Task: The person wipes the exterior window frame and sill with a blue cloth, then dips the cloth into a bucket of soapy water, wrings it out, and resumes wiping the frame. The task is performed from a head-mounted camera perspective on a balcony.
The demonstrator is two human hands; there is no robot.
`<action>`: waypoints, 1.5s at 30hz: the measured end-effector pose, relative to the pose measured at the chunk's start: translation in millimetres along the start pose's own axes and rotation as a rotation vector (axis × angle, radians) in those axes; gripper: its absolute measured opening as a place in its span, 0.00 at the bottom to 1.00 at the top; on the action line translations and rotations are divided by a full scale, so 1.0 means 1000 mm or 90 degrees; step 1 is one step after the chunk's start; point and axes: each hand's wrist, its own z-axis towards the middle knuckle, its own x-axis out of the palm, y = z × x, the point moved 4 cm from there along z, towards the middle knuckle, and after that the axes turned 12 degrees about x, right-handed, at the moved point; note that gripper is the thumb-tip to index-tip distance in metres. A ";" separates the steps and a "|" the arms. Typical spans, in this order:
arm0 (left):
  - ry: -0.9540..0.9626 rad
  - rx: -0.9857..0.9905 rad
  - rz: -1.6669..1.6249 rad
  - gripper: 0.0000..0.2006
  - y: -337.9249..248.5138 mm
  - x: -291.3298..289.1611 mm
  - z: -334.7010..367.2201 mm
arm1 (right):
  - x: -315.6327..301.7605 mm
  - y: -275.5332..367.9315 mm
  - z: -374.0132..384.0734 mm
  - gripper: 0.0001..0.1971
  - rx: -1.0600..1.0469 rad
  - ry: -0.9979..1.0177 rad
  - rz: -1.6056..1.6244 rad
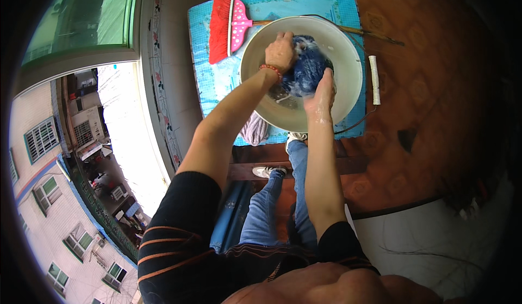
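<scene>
A wet, dark blue cloth (307, 67) streaked with white suds is bunched up inside a round, pale basin (348, 67). My left hand (280, 51), with a red bead bracelet at the wrist, is closed in a fist at the cloth's left edge. Against its lower right side is my right hand (322, 94), wet and foamy around the wrist. The thumb lies along the cloth, while its other fingers are mostly hidden by the cloth and the hand itself. Part of the cloth looks smeared by motion.
Under the basin lies a blue patterned mat (209, 94). A red-bristled broom head (220, 29) with a pink dotted base rests at the left, its stick behind the basin. The basin's white handle grip (374, 81) hangs right. Purple-grey yarn strands (254, 129) lie lower left, near an open window (125, 124).
</scene>
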 end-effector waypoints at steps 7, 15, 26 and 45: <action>0.102 -0.021 -0.007 0.30 0.034 0.082 0.005 | -0.008 0.047 -0.017 0.28 -0.208 -0.145 -0.167; 0.778 -0.003 0.319 0.22 0.089 0.162 -0.062 | -0.003 0.014 -0.003 0.24 -0.110 -0.126 -0.189; 0.136 0.303 -0.302 0.23 -0.123 -0.128 -0.090 | -0.018 0.000 0.036 0.30 0.061 0.283 -0.046; 0.309 -0.138 0.078 0.23 0.045 0.056 0.010 | -0.004 0.050 0.004 0.30 -0.227 -0.108 -0.198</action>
